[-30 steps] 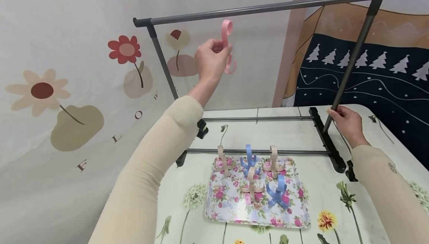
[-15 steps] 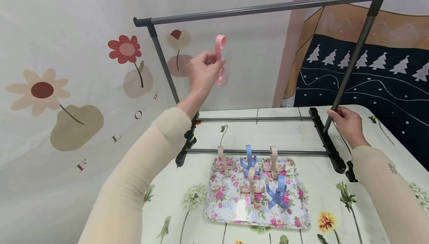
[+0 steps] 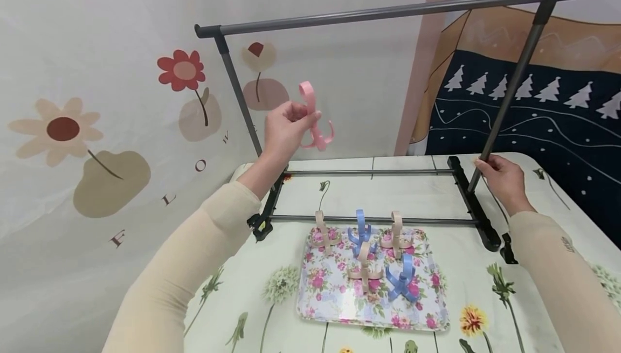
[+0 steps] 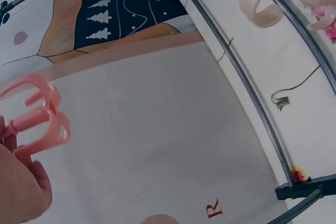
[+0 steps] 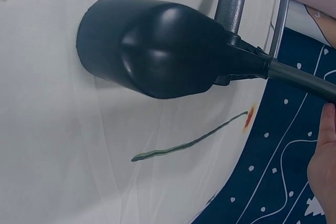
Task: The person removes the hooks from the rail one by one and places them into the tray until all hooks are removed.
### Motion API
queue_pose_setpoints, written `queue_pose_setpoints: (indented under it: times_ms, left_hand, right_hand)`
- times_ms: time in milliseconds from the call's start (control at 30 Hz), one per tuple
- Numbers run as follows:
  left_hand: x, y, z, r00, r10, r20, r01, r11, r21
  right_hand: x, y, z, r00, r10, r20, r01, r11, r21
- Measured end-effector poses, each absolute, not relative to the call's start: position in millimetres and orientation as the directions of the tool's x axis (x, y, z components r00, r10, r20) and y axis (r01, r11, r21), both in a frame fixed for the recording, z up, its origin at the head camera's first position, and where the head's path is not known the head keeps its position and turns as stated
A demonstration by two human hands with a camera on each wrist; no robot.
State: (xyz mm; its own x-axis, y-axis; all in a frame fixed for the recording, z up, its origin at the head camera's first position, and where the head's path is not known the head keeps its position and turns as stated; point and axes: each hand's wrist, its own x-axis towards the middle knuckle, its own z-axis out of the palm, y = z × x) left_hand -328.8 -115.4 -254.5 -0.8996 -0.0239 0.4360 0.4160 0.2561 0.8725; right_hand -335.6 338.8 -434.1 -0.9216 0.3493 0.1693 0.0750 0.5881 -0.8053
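My left hand (image 3: 283,129) pinches the stem of a pink multi-prong hanging hook (image 3: 318,141) between thumb and fingers. It is held in the air, below the top bar (image 3: 339,18) of a grey clothes rack and apart from it. The left wrist view shows the hook's curved prongs (image 4: 59,127) beyond the fingers of that hand (image 4: 23,187). Low on the rack's right upright (image 3: 506,97), my right hand (image 3: 506,180) grips the pole; only part of this hand (image 5: 323,169) enters the right wrist view.
A floral tray (image 3: 330,310) lies in front of the rack, bearing several beige hooks (image 3: 364,275) and blue hooks (image 3: 401,280). Black feet (image 3: 477,213) and two low crossbars (image 3: 388,220) form the rack's base on the flower-print tablecloth (image 3: 262,299). Printed curtains hang behind.
My left hand has come down and a little left with the pink hook, farther from the top bar. The hook has turned, spreading its lower prongs into view. My right hand stays on the upright.
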Motion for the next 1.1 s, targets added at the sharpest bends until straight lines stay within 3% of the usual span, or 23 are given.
queue_pose_setpoints:
  times_ms: [433, 900, 1100]
  left_hand:
    - [-304.3, -145.5, -291.6, -0.941, 0.132, 0.312, 0.337, 0.264, 0.904]
    - [-272.3, -163.4, -324.3, -0.951, 0.19, 0.245, 0.286, 0.233, 0.93]
    - [-258.3, -168.4, -335.5, -0.956, 0.219, 0.194, 0.239, 0.202, 0.95]
  right_hand:
    - [-335.4, 339.9, -435.6, -0.92, 0.357, 0.163, 0.086, 0.59, -0.803]
    - [-338.2, 339.3, -435.8, -0.917, 0.365, 0.162, 0.086, 0.577, -0.812]
    - [-364.3, 366.6, -469.6, -0.908, 0.366, 0.202, 0.069, 0.608, -0.791]
